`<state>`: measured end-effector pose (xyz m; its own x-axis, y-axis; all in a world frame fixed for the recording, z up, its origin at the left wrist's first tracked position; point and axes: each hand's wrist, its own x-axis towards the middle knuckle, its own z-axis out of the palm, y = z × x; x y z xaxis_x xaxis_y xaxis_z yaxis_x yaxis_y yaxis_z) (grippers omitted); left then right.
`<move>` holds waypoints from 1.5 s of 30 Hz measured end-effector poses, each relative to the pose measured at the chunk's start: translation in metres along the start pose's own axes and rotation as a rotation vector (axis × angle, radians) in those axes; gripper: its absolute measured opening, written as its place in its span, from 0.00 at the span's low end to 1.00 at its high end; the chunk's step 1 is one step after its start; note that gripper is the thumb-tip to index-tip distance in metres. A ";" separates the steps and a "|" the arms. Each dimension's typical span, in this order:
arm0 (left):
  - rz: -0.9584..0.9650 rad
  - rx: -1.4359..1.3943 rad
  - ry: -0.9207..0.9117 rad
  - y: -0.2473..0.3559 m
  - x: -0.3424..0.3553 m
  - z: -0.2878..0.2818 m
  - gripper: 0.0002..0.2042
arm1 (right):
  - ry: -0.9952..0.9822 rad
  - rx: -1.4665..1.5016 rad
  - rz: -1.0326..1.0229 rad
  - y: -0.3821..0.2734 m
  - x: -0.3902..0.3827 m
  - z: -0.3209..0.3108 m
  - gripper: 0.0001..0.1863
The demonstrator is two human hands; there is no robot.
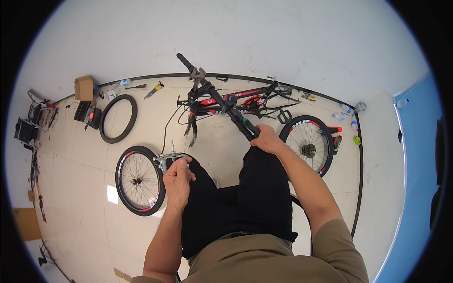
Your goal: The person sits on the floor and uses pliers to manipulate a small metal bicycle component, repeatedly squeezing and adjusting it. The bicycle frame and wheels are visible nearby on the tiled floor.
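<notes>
My left hand [177,184] is closed around a silver metal brake part [165,160] with a cable attached, just above my left thigh. My right hand [269,140] grips the right end of the black handlebar [222,104], which runs diagonally up and left. An adjustable wrench [198,73] sits on the handlebar near its upper end. Behind it lies the red and black bicycle frame [207,108] with its black fork [192,132] and a pedal [284,117].
Wheels [137,181] [309,151] lie either side of my legs. A loose tyre [118,118], cardboard box [84,87], black toolbox [84,113], yellow tool [154,89] and several plastic bottles [339,115] lie along the white walls. More bicycle parts [35,118] stand far left.
</notes>
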<state>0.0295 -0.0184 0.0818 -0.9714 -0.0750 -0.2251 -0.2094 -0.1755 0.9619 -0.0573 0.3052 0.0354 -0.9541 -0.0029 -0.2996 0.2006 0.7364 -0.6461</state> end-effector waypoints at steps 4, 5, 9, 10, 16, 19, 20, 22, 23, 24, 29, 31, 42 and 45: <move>0.006 0.005 0.001 -0.002 -0.002 0.000 0.17 | 0.097 0.107 0.022 -0.006 -0.010 0.004 0.23; 0.012 -0.002 0.003 -0.004 -0.002 0.001 0.17 | 0.142 0.101 0.009 0.001 -0.010 0.007 0.23; -0.035 -0.065 0.014 -0.002 -0.002 0.005 0.18 | 0.397 0.072 -0.070 -0.004 -0.033 0.004 0.13; -0.048 -0.097 0.010 0.001 -0.003 0.003 0.18 | 0.394 0.178 -0.076 -0.013 -0.041 0.007 0.13; -0.054 -0.074 -0.088 0.002 -0.003 0.001 0.20 | -0.215 1.060 0.299 -0.072 -0.123 0.014 0.12; -0.068 -0.107 -0.080 0.004 -0.003 0.007 0.19 | -0.287 0.795 0.071 -0.064 -0.139 0.034 0.09; -0.072 -0.123 -0.069 0.004 -0.003 0.007 0.19 | -0.320 0.741 0.037 -0.070 -0.142 0.034 0.10; -0.047 -0.131 -0.059 0.000 -0.002 0.006 0.17 | -0.385 0.617 -0.037 -0.077 -0.145 0.032 0.10; -0.036 -0.126 -0.056 -0.002 -0.002 0.006 0.17 | -0.458 0.557 -0.033 -0.076 -0.147 0.033 0.12; -0.026 -0.123 -0.051 -0.003 -0.002 0.006 0.16 | -0.462 0.513 -0.053 -0.078 -0.151 0.032 0.13; -0.053 -0.128 -0.098 -0.003 -0.004 0.012 0.17 | -0.207 0.157 -0.386 -0.080 -0.162 0.033 0.23; -0.054 -0.102 -0.100 -0.004 -0.005 0.012 0.17 | -0.212 0.110 -0.371 -0.077 -0.160 0.033 0.25; 0.019 0.079 -0.132 -0.003 -0.006 0.014 0.19 | 0.033 -0.215 -0.450 -0.071 -0.154 0.036 0.34; 0.023 0.087 -0.136 -0.003 -0.006 0.014 0.19 | 0.064 -0.228 -0.479 -0.069 -0.153 0.037 0.35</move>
<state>0.0342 -0.0037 0.0826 -0.9811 0.0562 -0.1853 -0.1898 -0.0892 0.9778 0.0833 0.2293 0.0999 -0.9398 -0.3394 0.0395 -0.3078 0.7909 -0.5289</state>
